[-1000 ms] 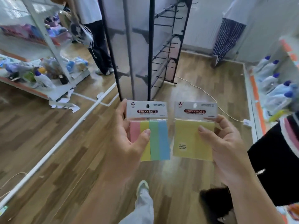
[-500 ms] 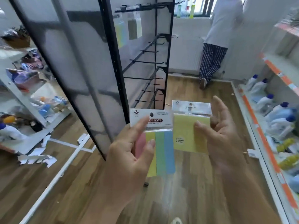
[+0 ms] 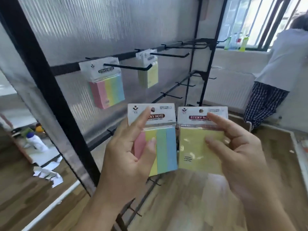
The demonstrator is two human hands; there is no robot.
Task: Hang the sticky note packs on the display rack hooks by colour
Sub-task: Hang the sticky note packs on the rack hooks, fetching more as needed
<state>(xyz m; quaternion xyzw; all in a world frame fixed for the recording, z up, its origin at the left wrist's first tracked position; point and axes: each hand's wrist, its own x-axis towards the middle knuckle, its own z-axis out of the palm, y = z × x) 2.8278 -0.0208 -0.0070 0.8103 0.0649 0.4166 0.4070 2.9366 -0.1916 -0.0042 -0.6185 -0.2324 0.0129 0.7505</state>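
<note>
My left hand (image 3: 128, 157) pinches a four-colour sticky note pack (image 3: 164, 147) with pink, yellow, green and blue strips. Beside it, my right hand (image 3: 233, 152) pinches a plain yellow sticky note pack (image 3: 195, 147). Both packs are upright, side by side, below the top row of hooks of the black display rack (image 3: 41, 67). On that row a bundle of four-colour packs (image 3: 108, 85) hangs from the nearest hook (image 3: 130, 66). Yellow packs (image 3: 149, 72) hang on the hook after it (image 3: 170, 55).
Bare hooks run along the top rail and on the lower rails further back (image 3: 173, 95). A person (image 3: 276, 77) stands at the window to the right. A low shelf with bottles (image 3: 35, 140) sits at left, and torn paper (image 3: 48, 174) lies on the wooden floor.
My view has swung up and closer to the rack, so the hung packs on the top hooks now show. Both hands have kept hold of their packs and rose with them.
</note>
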